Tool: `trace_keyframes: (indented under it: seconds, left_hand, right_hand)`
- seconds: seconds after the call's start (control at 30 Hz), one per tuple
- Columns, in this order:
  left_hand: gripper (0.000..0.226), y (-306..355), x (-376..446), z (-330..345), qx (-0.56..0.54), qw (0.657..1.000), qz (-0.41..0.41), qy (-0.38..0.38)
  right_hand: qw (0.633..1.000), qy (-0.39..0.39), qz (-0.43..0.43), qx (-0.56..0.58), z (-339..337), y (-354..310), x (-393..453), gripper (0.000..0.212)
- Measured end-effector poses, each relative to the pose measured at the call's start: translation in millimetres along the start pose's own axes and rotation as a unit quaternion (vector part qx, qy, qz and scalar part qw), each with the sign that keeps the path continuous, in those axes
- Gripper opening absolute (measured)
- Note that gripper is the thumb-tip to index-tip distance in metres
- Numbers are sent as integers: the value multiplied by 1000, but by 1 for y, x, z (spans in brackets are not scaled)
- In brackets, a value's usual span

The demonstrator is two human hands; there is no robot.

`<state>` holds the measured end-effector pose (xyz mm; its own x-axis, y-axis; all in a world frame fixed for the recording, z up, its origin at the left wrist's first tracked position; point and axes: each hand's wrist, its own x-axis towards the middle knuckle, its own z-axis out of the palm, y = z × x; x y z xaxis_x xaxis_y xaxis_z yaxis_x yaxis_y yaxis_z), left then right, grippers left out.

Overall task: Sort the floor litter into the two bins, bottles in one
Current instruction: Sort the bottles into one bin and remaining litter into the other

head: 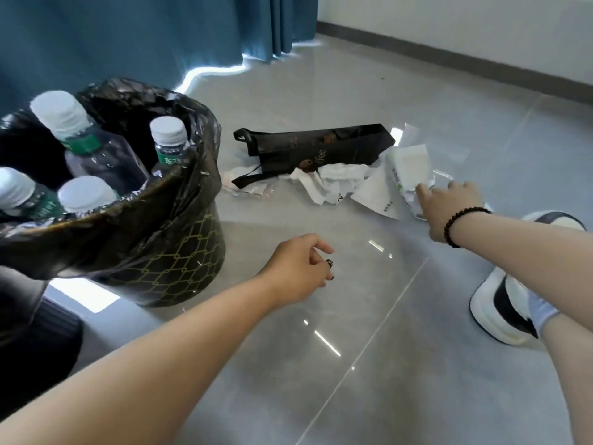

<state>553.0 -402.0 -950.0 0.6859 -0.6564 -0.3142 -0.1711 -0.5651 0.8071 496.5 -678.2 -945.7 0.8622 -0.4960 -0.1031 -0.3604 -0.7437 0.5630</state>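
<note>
A black bin [179,261] with a gold lattice pattern and a black liner stands at the left, holding several capped water bottles [96,146]. On the grey floor lies a pile of litter: a black paper coffee bag [321,149], crumpled white paper [333,181] and a white plastic wrapper [404,168]. My right hand [449,203] reaches into the right end of the pile, and its fingers grip a crumpled white piece [417,195]. My left hand [298,268] hovers over bare floor beside the bin, fingers loosely curled, holding nothing.
A dark object [29,316], only partly in view, sits at the lower left under the bin's liner. A white and black shoe [507,303] stands at the right. A blue curtain [128,36] hangs behind the bin, and a wall with a dark skirting [481,62] runs at the back right.
</note>
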Motion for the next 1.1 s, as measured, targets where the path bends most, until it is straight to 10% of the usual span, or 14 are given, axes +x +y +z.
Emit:
trace_keyframes:
  seconds: [0.33, 0.57, 0.93, 1.1]
  left_hand:
    - [53, 57, -103, -65, 129, 990, 49, 14]
    - [74, 69, -222, -124, 88, 995, 23, 32]
    - [38, 57, -353, -191, -113, 991, 64, 28]
    - [121, 50, -373, -187, -169, 981, 59, 70]
  right_hand:
    - [770, -110, -23, 628, -151, -25, -125, 73]
    - [545, -172, -60, 818, -235, -19, -217, 23]
    - [445, -228, -194, 844, -335, -104, -295, 33]
    - [449, -265, -196, 831, -350, -125, -311, 37]
